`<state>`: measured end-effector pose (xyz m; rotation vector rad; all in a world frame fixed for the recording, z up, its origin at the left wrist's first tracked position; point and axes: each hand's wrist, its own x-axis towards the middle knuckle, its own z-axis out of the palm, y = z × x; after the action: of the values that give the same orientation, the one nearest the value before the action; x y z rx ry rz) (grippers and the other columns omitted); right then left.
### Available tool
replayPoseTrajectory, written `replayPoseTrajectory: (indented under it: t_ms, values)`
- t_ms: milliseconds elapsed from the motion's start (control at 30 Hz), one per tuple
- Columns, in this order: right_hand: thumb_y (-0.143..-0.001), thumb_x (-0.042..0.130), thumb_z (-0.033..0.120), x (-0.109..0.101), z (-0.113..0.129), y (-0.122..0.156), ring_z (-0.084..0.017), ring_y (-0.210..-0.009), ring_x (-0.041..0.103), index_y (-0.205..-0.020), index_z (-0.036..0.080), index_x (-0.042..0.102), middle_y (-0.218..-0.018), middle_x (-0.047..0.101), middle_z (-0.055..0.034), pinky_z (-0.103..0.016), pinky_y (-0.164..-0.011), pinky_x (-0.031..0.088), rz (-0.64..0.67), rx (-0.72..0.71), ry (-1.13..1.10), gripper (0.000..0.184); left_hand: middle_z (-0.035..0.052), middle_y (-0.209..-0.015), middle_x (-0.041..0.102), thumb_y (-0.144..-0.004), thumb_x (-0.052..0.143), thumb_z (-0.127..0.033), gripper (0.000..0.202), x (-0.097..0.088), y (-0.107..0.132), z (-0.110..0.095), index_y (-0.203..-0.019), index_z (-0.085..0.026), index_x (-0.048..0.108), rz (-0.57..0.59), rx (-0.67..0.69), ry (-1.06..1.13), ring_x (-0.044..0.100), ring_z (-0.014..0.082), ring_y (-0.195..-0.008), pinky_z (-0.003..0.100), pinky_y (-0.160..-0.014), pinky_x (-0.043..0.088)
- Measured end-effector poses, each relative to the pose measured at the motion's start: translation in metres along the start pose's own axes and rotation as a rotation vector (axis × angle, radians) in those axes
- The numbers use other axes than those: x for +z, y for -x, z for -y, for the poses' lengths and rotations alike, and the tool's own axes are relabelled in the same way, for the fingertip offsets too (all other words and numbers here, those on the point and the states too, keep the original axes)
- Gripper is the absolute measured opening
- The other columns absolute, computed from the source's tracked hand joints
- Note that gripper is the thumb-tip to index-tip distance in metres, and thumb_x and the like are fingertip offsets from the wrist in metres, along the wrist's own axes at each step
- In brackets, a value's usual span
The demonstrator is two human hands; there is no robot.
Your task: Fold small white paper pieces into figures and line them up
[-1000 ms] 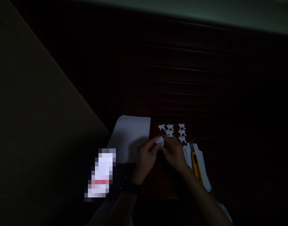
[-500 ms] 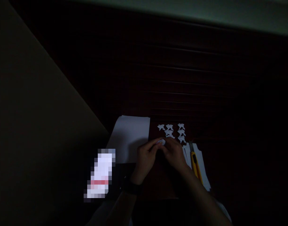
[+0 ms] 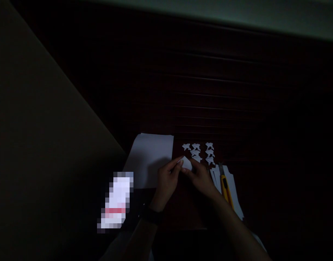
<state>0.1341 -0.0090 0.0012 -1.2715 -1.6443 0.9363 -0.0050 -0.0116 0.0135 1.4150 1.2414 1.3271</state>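
The scene is very dark. My left hand (image 3: 167, 181) and my right hand (image 3: 201, 176) meet over a small white piece of paper (image 3: 186, 164), and both pinch it between fingertips just above the dark table. A dark band sits on my left wrist. Just beyond the hands lie several small folded white paper shapes (image 3: 199, 152) in rows.
A white sheet (image 3: 151, 156) lies left of the hands. A yellow utility knife (image 3: 225, 185) rests on white paper strips (image 3: 234, 195) to the right. A blurred white and red item (image 3: 116, 203) lies at the lower left. A dark slatted surface stretches behind.
The small paper between my fingers has turned and now shows more of its white face. Both hands stay in nearly the same place.
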Motion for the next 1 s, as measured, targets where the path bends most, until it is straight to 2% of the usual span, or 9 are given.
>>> replayPoseTrajectory:
  t_ms: [167, 267, 333, 433, 500, 633, 733, 833, 1000]
  values:
    - [-0.077, 0.062, 0.034, 0.001, -0.002, -0.003, -0.019, -0.080, 0.060, -0.102, 0.019, 0.061, -0.090, 0.067, -0.0034, -0.030, -0.070, 0.048, 0.013, 0.046, -0.079, 0.029, 0.0054, -0.109, 0.068, -0.084, 0.054, -0.032, 0.029, 0.000, 0.001, 0.001, -0.107, -0.020, 0.066, -0.011, -0.031, 0.025, 0.061, 0.0210, -0.102, 0.032, -0.089, 0.046]
    - [-0.071, 0.069, 0.031, -0.001, 0.005, -0.003, -0.022, -0.099, 0.057, -0.113, 0.022, 0.058, -0.110, 0.063, -0.0048, -0.034, -0.086, 0.045, -0.085, -0.012, -0.148, 0.044, 0.0063, -0.111, 0.066, -0.082, 0.056, -0.033, 0.033, -0.001, -0.001, 0.003, -0.111, -0.020, 0.064, -0.038, -0.072, 0.098, 0.061, 0.0213, -0.102, 0.032, -0.088, 0.047]
    - [-0.071, 0.070, 0.030, -0.003, 0.011, -0.002, -0.022, -0.107, 0.054, -0.114, 0.024, 0.059, -0.116, 0.061, -0.0049, -0.035, -0.093, 0.041, -0.149, -0.049, -0.177, 0.044, 0.0066, -0.109, 0.067, -0.081, 0.058, -0.034, 0.038, -0.003, -0.002, 0.003, -0.117, -0.020, 0.060, -0.044, -0.112, 0.146, 0.063, 0.0207, -0.095, 0.031, -0.082, 0.049]
    - [-0.076, 0.065, 0.032, -0.006, 0.014, -0.001, -0.022, -0.100, 0.058, -0.105, 0.024, 0.065, -0.107, 0.064, -0.0057, -0.035, -0.088, 0.044, -0.146, -0.032, -0.207, 0.030, 0.0068, -0.101, 0.069, -0.080, 0.059, -0.036, 0.045, -0.005, -0.003, 0.002, -0.123, -0.021, 0.055, -0.033, -0.171, 0.210, 0.066, 0.0190, -0.083, 0.030, -0.074, 0.052]
    - [-0.076, 0.065, 0.034, -0.009, 0.013, -0.001, -0.022, -0.091, 0.061, -0.101, 0.023, 0.068, -0.101, 0.066, -0.0059, -0.034, -0.080, 0.047, -0.137, 0.013, -0.230, 0.027, 0.0071, -0.098, 0.069, -0.079, 0.060, -0.036, 0.048, -0.006, -0.004, 0.000, -0.124, -0.020, 0.054, -0.019, -0.200, 0.260, 0.066, 0.0187, -0.081, 0.029, -0.072, 0.052]
    - [-0.074, 0.067, 0.036, -0.013, 0.010, -0.002, -0.017, -0.063, 0.061, -0.101, 0.021, 0.068, -0.078, 0.068, -0.0037, -0.028, -0.060, 0.047, -0.094, 0.123, -0.265, 0.031, 0.0075, -0.095, 0.070, -0.078, 0.061, -0.034, 0.045, -0.007, -0.004, -0.003, -0.121, -0.020, 0.057, 0.016, -0.226, 0.327, 0.066, 0.0186, -0.081, 0.028, -0.072, 0.051]
    - [-0.073, 0.067, 0.035, -0.014, 0.009, -0.002, -0.015, -0.056, 0.059, -0.108, 0.021, 0.065, -0.064, 0.066, -0.0013, -0.026, -0.054, 0.045, -0.047, 0.162, -0.328, 0.038, 0.0060, -0.087, 0.070, -0.079, 0.060, -0.034, 0.043, -0.008, -0.004, -0.002, -0.120, -0.020, 0.058, 0.026, -0.234, 0.328, 0.065, 0.0177, -0.077, 0.028, -0.072, 0.051]
    - [-0.072, 0.069, 0.035, -0.012, 0.007, -0.003, -0.015, -0.053, 0.059, -0.113, 0.021, 0.061, -0.067, 0.067, -0.0017, -0.026, -0.052, 0.046, 0.001, 0.173, -0.414, 0.044, 0.0051, -0.085, 0.069, -0.081, 0.058, -0.034, 0.043, -0.008, -0.004, -0.001, -0.121, -0.020, 0.057, 0.054, -0.226, 0.304, 0.064, 0.0173, -0.077, 0.028, -0.072, 0.050]
    - [-0.070, 0.070, 0.032, -0.011, 0.002, -0.003, -0.013, -0.053, 0.058, -0.109, 0.020, 0.063, -0.073, 0.067, -0.0021, -0.026, -0.054, 0.047, -0.029, 0.161, -0.449, 0.041, 0.0065, -0.092, 0.068, -0.082, 0.057, -0.034, 0.042, -0.007, -0.004, -0.003, -0.121, -0.021, 0.057, 0.081, -0.189, 0.286, 0.063, 0.0162, -0.078, 0.027, -0.071, 0.050]
